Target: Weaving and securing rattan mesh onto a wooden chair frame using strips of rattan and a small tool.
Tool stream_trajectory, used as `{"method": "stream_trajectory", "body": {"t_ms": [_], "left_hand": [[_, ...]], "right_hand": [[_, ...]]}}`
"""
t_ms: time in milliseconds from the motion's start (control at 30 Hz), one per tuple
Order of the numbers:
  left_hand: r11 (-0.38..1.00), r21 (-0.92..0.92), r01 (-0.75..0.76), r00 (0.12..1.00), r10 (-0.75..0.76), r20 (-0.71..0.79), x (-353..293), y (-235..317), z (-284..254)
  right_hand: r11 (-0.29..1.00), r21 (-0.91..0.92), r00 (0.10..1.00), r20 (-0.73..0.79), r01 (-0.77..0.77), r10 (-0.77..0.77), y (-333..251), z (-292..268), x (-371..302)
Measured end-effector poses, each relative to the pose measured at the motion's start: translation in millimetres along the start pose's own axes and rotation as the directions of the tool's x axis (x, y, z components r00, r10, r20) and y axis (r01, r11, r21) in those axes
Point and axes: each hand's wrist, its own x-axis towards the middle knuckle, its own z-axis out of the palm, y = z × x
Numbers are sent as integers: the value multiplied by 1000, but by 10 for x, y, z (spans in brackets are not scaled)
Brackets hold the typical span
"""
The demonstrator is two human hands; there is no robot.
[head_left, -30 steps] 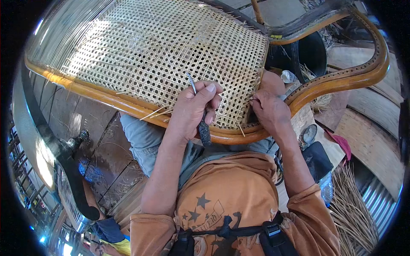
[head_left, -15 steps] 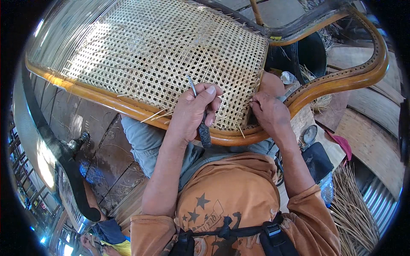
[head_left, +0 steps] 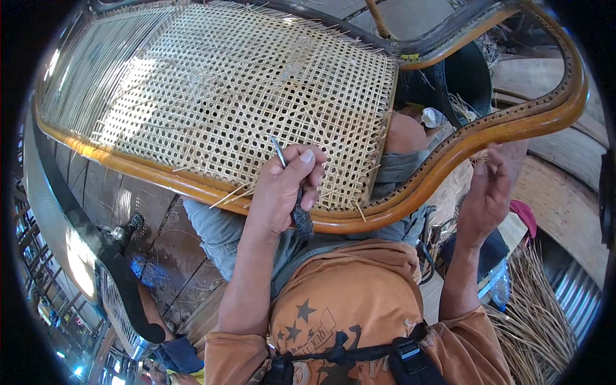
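Note:
My left hand (head_left: 289,183) is closed round an awl (head_left: 302,217) with a dark wrapped handle. Its thin, slightly bent metal tip pokes up past my fingers, over the woven cane panel (head_left: 256,83). This pale open mesh fills a brown varnished wooden chair frame (head_left: 359,224) lying across my lap. Loose cane ends stick out along the near edge. My right hand (head_left: 484,199) is off the weave, just below the curved wooden rail on the right. Its fingers are curled in toward the thumb; whether a fine strand is between them cannot be made out.
Right of my lap lie a bundle of cane strips (head_left: 532,301), a dark pouch-like thing and a clear plastic bottle (head_left: 499,285). A black bucket (head_left: 467,83) stands beyond the rail, near wooden boards. Another caned chair piece (head_left: 70,237) leans at left; part of another person shows below it.
My right hand has left the panel's right edge and swung right, past the wooden rail. My left hand keeps the awl, slightly lower. The chair frame's near edge sits a little lower in view.

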Motion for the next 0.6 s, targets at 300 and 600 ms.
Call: {"method": "stream_trajectory", "body": {"t_ms": [300,600], "left_hand": [[999,47,17,999,-16,-38,8,15,33],[997,47,55,997,-52,-63,35,24,40]], "right_hand": [[925,-346,985,-23,155,-173,277,364,-86],[966,-194,982,-50,172,-184,399,431,-111]]}}
